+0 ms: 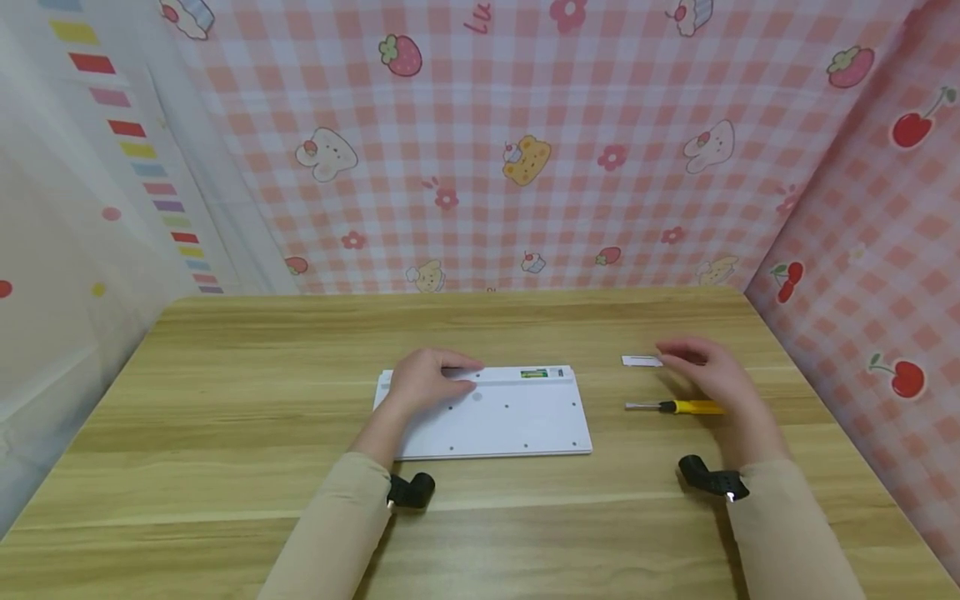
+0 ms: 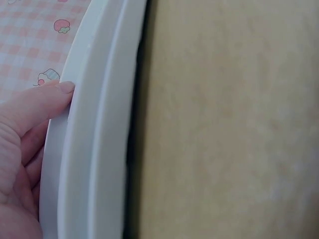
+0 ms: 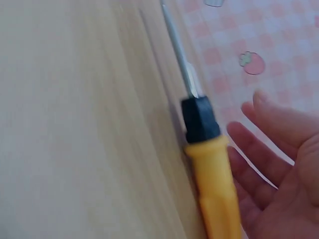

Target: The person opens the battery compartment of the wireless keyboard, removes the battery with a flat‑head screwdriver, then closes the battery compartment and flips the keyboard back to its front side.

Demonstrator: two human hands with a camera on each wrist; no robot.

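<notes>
A white keyboard (image 1: pixel 495 425) lies upside down, its row of small screws facing up. A green battery (image 1: pixel 534 374) shows in the uncovered compartment near its far right corner. My left hand (image 1: pixel 427 379) holds the keyboard's far edge, the thumb on the raised ridge and the other fingers behind it in the left wrist view. My right hand (image 1: pixel 708 367) has loosely bent, parted fingers, the tips right at the end of a small white battery cover (image 1: pixel 640 361). Under that hand lies a yellow-handled screwdriver (image 3: pixel 214 174), its metal shaft pointing left in the head view.
The wooden table (image 1: pixel 225 433) carries all these things. Checked cloth (image 1: pixel 480 167) with fruit and animal prints hangs behind it and on the right. A pale curtain (image 1: pixel 75 275) hangs on the left. Both wrists wear small black cameras.
</notes>
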